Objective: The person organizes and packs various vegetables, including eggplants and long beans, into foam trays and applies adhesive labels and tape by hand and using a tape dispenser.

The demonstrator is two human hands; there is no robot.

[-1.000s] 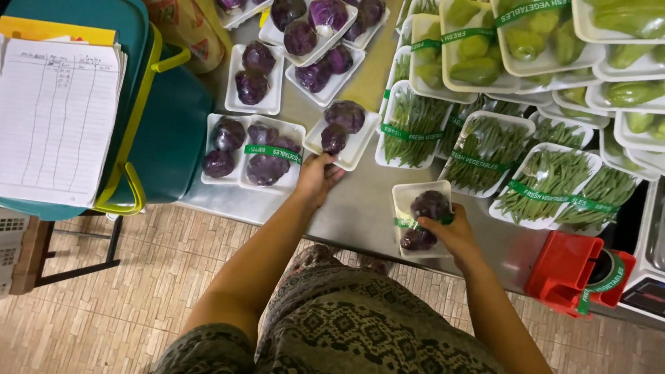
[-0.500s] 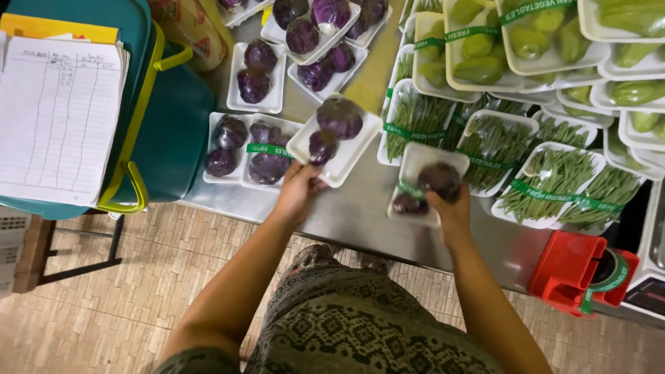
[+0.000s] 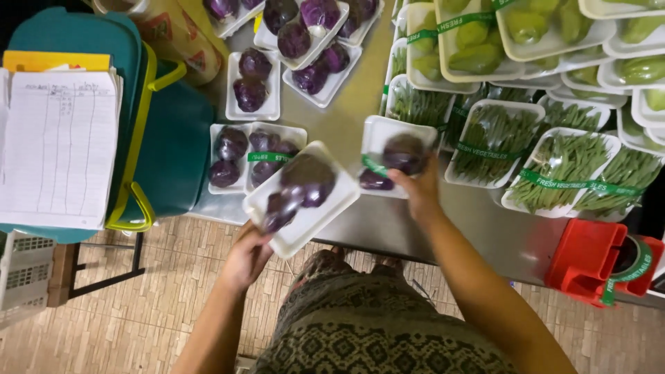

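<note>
Two trays are in our hands above the steel table (image 3: 346, 131), our landmark. Toward our body from the table's front edge, our left hand (image 3: 244, 257) lifts a white tray of purple eggplants (image 3: 302, 195), fingers curled under its near corner. Just over that edge, our right hand (image 3: 415, 190) pinches a second tray of eggplants (image 3: 395, 156), already banded in green, thumb on its rim. We judge that the lifted tray tilts, so a flatter grip beneath would steady the loose eggplants. At the table's right, trays of green beans (image 3: 564, 166) crowd together; at its front right corner sits a red tape dispenser (image 3: 599, 266). Left of the table, a teal bin (image 3: 170, 149) bears a paper sheet (image 3: 59, 149). Our left fingertips are hidden beneath the tray.
</note>
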